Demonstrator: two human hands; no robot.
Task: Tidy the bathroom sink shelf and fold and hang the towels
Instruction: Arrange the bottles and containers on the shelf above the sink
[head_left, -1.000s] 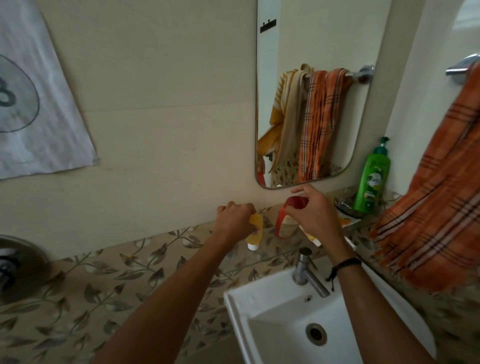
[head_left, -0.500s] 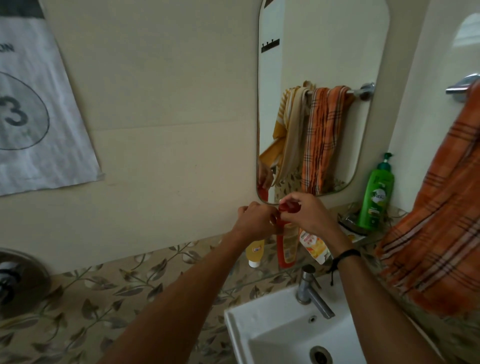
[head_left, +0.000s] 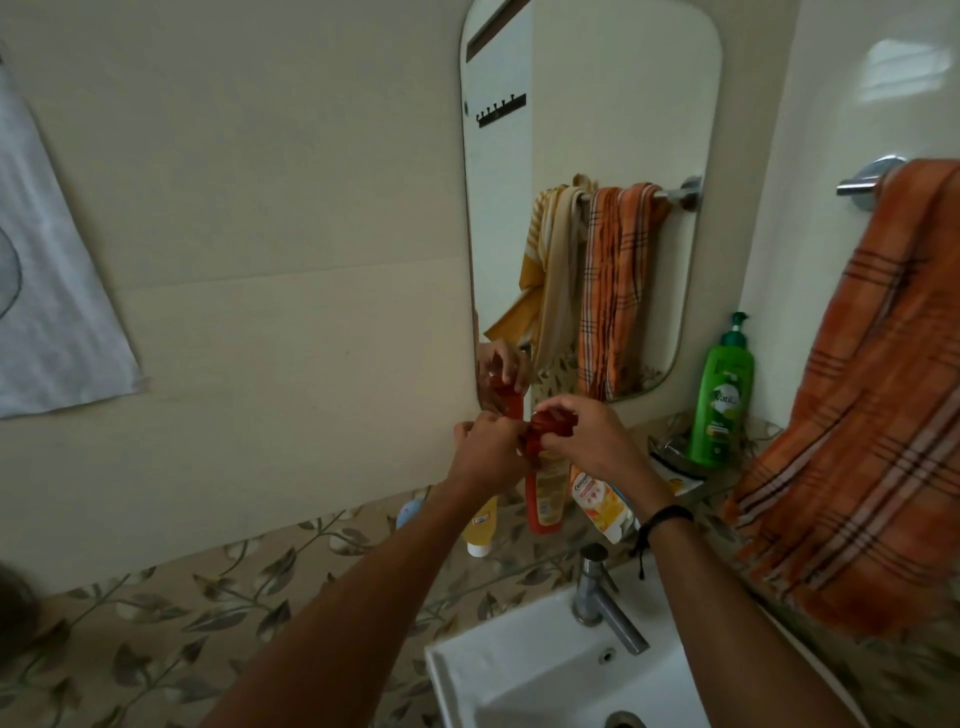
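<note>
A tall red bottle (head_left: 543, 499) stands upright on the shelf below the mirror. My left hand (head_left: 485, 452) grips its neck from the left. My right hand (head_left: 587, 439) closes over its red cap (head_left: 553, 423) from the right. A yellow tube (head_left: 480, 525) stands cap-down just left of the bottle, partly behind my left wrist. A white and orange tube (head_left: 602, 501) leans to the bottle's right. An orange plaid towel (head_left: 872, 405) hangs from the rail (head_left: 865, 179) on the right wall.
A green pump bottle (head_left: 722, 400) stands at the shelf's right end beside a metal soap dish (head_left: 670, 449). The mirror (head_left: 587, 156) hangs above the shelf. Below are a chrome tap (head_left: 605, 592) and a white sink (head_left: 524, 670). A white cloth (head_left: 57, 291) hangs on the left wall.
My left hand let go of the yellow tube, which now stands on the shelf, and joined my right hand at the red bottle's top. The bottle now stands upright.
</note>
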